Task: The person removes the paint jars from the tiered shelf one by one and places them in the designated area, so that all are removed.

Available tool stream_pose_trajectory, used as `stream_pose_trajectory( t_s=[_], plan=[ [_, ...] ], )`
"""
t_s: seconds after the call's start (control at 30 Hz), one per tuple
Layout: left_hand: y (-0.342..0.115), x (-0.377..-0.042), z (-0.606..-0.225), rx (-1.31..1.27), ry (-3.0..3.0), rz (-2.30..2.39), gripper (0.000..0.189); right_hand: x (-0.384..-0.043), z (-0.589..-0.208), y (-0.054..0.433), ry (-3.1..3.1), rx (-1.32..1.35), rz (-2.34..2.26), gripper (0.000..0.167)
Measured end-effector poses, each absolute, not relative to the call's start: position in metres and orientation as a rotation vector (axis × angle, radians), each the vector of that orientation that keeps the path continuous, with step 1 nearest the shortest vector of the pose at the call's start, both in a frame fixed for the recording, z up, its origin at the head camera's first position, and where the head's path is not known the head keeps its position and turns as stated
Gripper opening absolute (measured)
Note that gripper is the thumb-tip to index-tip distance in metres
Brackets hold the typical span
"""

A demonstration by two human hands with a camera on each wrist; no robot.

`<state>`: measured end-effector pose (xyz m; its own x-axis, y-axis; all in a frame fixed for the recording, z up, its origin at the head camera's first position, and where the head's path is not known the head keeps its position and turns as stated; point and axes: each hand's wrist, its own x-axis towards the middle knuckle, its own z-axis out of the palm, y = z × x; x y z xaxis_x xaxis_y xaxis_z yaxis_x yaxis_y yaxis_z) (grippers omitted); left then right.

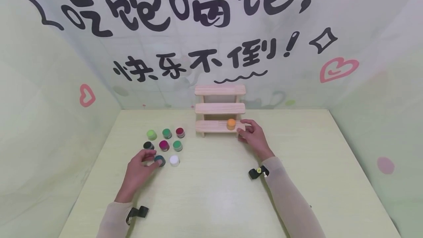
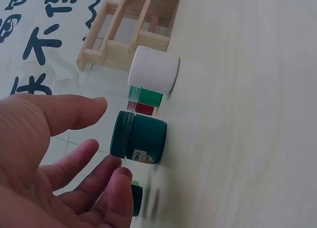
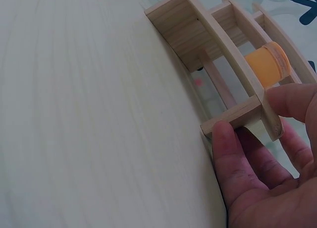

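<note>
My left hand (image 1: 138, 170) is beside a dark teal-lidded jar (image 2: 143, 136), its thumb and fingers spread apart and not closed on it. A white jar (image 1: 174, 161) stands just right of that one. At the right end of a three-step wooden display rack (image 1: 220, 108), my right hand (image 1: 253, 139) grips the lowest step. The thumb is against the step's edge and a fingertip (image 3: 225, 136) lies against the side support. An orange jar (image 3: 267, 64) sits on that step, close to the thumb.
Behind the left hand several small jars stand in loose rows: light green (image 1: 151, 134), green (image 1: 166, 133), dark red (image 1: 180, 132), magenta (image 1: 163, 145), another green (image 1: 177, 145) and black (image 1: 148, 145). A printed cloth backdrop (image 1: 185, 94) rises behind the pale table (image 1: 211, 194).
</note>
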<state>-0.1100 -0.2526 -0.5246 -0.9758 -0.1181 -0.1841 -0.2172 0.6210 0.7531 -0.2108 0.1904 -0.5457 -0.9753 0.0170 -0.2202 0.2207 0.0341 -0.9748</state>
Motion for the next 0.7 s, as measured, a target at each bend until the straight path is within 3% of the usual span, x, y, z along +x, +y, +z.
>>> stream_pose_trajectory(
  t_s=[0.7],
  plan=[
    [-0.222, -0.127, -0.504, -0.237, 2.716, 1.469, 0.034, -0.211, -0.546, 0.193, 2.173, 0.213, -2.052, 0.052]
  ],
)
